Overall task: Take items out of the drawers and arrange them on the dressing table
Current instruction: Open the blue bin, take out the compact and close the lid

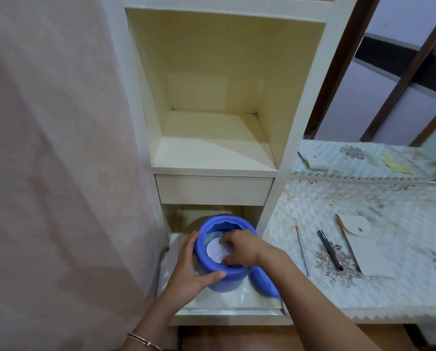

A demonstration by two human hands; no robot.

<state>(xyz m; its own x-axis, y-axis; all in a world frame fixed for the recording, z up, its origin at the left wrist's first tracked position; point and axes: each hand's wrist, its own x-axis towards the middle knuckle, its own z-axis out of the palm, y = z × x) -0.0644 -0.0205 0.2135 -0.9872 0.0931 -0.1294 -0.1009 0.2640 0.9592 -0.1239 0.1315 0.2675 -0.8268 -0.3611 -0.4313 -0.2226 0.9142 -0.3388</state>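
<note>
A blue round zip case point(213, 276) stands in the pulled-out lower drawer point(227, 314), its lid point(263, 281) flopped open to the right. My left hand point(191, 268) grips the case's left side and front rim. My right hand point(242, 247) reaches inside it, fingers bent over a white round item point(215, 250); whether they grip it I cannot tell. On the dressing table point(394, 295) to the right lie a thin silver stick point(303, 250), a dark pen point(330, 250) and a cream envelope point(362, 247).
An upper drawer point(213, 190) above the open one is closed. Above that is a bare cream shelf niche point(212, 140). A pinkish curtain point(55, 160) hangs at the left. A mirror point(389, 97) stands behind the quilted table cover.
</note>
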